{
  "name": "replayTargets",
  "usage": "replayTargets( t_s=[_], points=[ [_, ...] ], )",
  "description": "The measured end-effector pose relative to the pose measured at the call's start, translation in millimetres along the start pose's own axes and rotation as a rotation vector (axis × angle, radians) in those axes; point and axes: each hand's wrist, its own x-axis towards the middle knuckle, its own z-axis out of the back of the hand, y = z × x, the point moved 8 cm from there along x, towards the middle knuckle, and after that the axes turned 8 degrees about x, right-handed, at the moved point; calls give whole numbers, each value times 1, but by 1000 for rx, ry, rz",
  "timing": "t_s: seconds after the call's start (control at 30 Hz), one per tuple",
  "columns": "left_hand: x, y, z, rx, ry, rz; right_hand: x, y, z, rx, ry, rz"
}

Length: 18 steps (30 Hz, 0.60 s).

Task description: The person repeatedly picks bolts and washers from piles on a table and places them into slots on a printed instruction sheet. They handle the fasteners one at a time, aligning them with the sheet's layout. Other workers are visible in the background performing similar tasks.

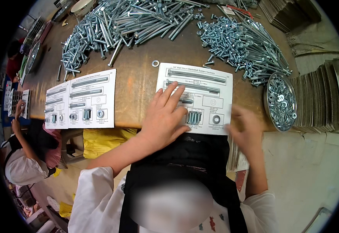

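A white printed hardware card (228,93) lies at the table's near edge in front of me. Two long bolts (196,75) rest across its upper part, and a row of short bolts (194,117) sits lower down beside a washer (216,119). My left hand (163,116) is spread over the card's left half, fingers apart, covering part of a shorter bolt. Close to the card's lower right edge is my right hand (247,126), smeared by motion, so its fingers and anything in them cannot be made out.
Two filled cards (110,97) lie to the left. Large heaps of bolts (130,21) and smaller bolts (231,40) cover the far side. A loose washer (155,63), a metal bowl of washers (269,105), cardboard stacks (319,97) and a co-worker (26,163) are also around.
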Motion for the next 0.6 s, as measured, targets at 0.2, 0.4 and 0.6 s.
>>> replayTargets(
  t_s=[0.2, 0.4, 0.6],
  points=[
    [2, -4, -20, 12, 10, 5, 20, 41, -57, 92, 72, 228],
    [0, 0, -21, 14, -43, 3, 24, 34, -66, 94, 72, 230],
    [-2, -1, -34, 22, -73, -3, 23, 34, -66, 94, 116, 130]
  ],
)
